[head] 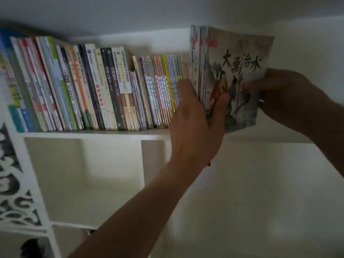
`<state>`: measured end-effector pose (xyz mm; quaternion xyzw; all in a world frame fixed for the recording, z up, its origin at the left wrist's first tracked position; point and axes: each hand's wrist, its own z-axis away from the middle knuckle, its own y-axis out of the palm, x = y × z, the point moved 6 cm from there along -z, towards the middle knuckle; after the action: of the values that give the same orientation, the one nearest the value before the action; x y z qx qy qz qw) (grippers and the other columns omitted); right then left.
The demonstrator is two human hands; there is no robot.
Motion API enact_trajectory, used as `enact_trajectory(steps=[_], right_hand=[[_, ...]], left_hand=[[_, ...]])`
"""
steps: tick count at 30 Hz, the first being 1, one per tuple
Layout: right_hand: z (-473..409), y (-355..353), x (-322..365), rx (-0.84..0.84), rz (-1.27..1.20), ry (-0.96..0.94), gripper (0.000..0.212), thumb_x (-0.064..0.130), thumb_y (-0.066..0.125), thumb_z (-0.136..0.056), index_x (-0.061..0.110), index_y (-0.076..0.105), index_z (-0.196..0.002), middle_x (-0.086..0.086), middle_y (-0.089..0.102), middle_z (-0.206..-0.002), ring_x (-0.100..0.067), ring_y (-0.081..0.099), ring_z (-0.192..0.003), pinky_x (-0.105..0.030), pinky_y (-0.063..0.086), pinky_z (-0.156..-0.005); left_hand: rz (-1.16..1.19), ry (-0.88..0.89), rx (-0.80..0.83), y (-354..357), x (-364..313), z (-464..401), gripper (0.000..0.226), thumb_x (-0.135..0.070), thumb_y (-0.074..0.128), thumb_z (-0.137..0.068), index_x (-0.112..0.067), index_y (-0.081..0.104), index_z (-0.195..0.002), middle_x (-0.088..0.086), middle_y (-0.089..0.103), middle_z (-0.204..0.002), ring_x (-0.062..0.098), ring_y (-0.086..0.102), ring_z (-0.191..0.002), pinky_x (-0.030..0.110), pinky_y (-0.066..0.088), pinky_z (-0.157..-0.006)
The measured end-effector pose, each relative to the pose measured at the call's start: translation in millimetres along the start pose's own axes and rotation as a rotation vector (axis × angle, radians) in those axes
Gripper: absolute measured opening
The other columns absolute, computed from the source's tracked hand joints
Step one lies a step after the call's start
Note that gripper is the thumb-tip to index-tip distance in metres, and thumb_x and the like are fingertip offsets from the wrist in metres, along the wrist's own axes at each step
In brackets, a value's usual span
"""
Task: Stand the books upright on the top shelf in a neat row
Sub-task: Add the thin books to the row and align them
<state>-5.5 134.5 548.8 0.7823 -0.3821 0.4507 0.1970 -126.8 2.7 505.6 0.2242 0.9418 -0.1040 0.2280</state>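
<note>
A long row of books (pixel 89 86) stands on the white top shelf (pixel 93 134), leaning slightly left. To its right I hold a bundle of thin picture books (pixel 236 75) upright over the shelf, painted cover facing right. My left hand (pixel 197 116) grips the bundle's spine side from below, thumb across the front cover. My right hand (pixel 283 94) holds the bundle's right edge, fingers behind the cover. A small gap separates the bundle from the colourful thin books (pixel 163 86) at the row's end.
Below the top shelf are open white compartments (pixel 83 179) split by a vertical divider (pixel 154 161). A carved white panel (pixel 16 192) forms the left side. The white wall lies to the right of the shelf. A dark object (pixel 35 247) sits at bottom left.
</note>
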Motion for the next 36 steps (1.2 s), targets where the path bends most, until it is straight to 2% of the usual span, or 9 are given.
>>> enact_trajectory(steps=[3, 7, 12, 16, 19, 22, 25, 31, 36], right_hand=[[-45, -4, -10, -0.184, 0.276, 0.037, 0.062, 0.033, 0.083, -0.08, 0.023, 0.057, -0.136, -0.002, 0.065, -0.121, -0.023, 0.061, -0.112, -0.036, 0.049, -0.095], [-57, 32, -28, -0.034, 0.254, 0.123, 0.031, 0.058, 0.073, -0.083, 0.037, 0.067, -0.106, 0.008, 0.073, -0.095, -0.013, 0.069, -0.079, -0.035, 0.061, -0.073], [-69, 47, -47, 0.05, 0.334, 0.071, 0.07, 0.045, 0.086, -0.076, 0.037, 0.043, -0.13, 0.002, 0.069, -0.11, -0.014, 0.072, -0.092, -0.028, 0.059, -0.063], [-81, 45, -54, 0.103, 0.371, 0.048, 0.063, 0.04, 0.083, -0.081, 0.036, 0.048, -0.134, -0.001, 0.07, -0.112, -0.016, 0.072, -0.095, -0.027, 0.056, -0.063], [-89, 39, -64, 0.125, 0.417, 0.056, 0.053, 0.043, 0.079, -0.084, 0.031, 0.055, -0.13, -0.001, 0.071, -0.116, -0.017, 0.073, -0.098, -0.034, 0.059, -0.075], [-92, 38, -75, 0.087, 0.444, 0.043, 0.064, 0.059, 0.079, -0.072, 0.026, 0.06, -0.123, -0.004, 0.073, -0.107, -0.019, 0.074, -0.093, -0.04, 0.062, -0.084], [-96, 41, -77, 0.058, 0.471, 0.014, 0.08, 0.073, 0.071, -0.054, 0.025, 0.063, -0.118, -0.005, 0.073, -0.102, -0.02, 0.073, -0.093, -0.041, 0.061, -0.086], [-98, 46, -87, -0.013, 0.414, -0.003, 0.07, 0.078, 0.074, -0.059, 0.03, 0.066, -0.108, -0.004, 0.076, -0.093, -0.021, 0.076, -0.084, -0.048, 0.062, -0.086], [-89, 45, -93, 0.051, 0.421, 0.007, 0.046, 0.044, 0.082, -0.08, 0.032, 0.064, -0.12, -0.004, 0.072, -0.109, -0.018, 0.074, -0.095, -0.045, 0.064, -0.083]], left_hand=[[-0.126, 0.006, -0.095, 33, 28, -25, 0.038, -0.03, 0.061, -0.103, -0.005, 0.039, -0.121, 0.01, 0.067, -0.098, 0.027, 0.069, -0.076, 0.042, 0.058, -0.058], [-0.25, -0.049, -0.152, 65, 62, -29, 0.039, -0.024, 0.057, -0.106, 0.0, 0.044, -0.133, 0.011, 0.067, -0.097, 0.022, 0.064, -0.071, 0.037, 0.054, -0.058], [-0.409, -0.087, -0.131, 75, 84, -28, 0.039, -0.023, 0.055, -0.106, -0.003, 0.039, -0.136, 0.013, 0.068, -0.104, 0.028, 0.071, -0.08, 0.03, 0.044, -0.061], [-0.742, 0.006, -0.075, 80, 84, -32, 0.053, -0.045, 0.05, -0.101, -0.001, 0.051, -0.131, 0.014, 0.062, -0.113, 0.03, 0.06, -0.102, 0.039, 0.049, -0.084], [-0.862, 0.101, -0.059, 69, 77, -31, 0.06, -0.063, 0.042, -0.097, -0.008, 0.061, -0.112, 0.012, 0.063, -0.105, 0.029, 0.057, -0.097, 0.04, 0.042, -0.08], [-0.918, 0.245, -0.067, 47, 74, -39, 0.05, -0.054, 0.05, -0.098, -0.006, 0.061, -0.109, 0.016, 0.063, -0.106, 0.032, 0.057, -0.095, 0.042, 0.041, -0.079], [-0.916, 0.329, -0.021, 37, 81, -50, 0.038, -0.038, 0.052, -0.097, -0.007, 0.058, -0.119, 0.015, 0.061, -0.118, 0.032, 0.056, -0.105, 0.044, 0.044, -0.085], [-0.793, 0.439, 0.061, 33, 95, -60, 0.046, -0.025, 0.057, -0.1, -0.003, 0.054, -0.141, 0.019, 0.052, -0.15, 0.035, 0.046, -0.141, 0.047, 0.035, -0.119], [-0.743, 0.482, 0.168, 33, 104, -58, 0.063, -0.03, 0.051, -0.107, -0.004, 0.031, -0.16, 0.015, 0.022, -0.17, 0.03, 0.02, -0.159, 0.049, 0.028, -0.125]])
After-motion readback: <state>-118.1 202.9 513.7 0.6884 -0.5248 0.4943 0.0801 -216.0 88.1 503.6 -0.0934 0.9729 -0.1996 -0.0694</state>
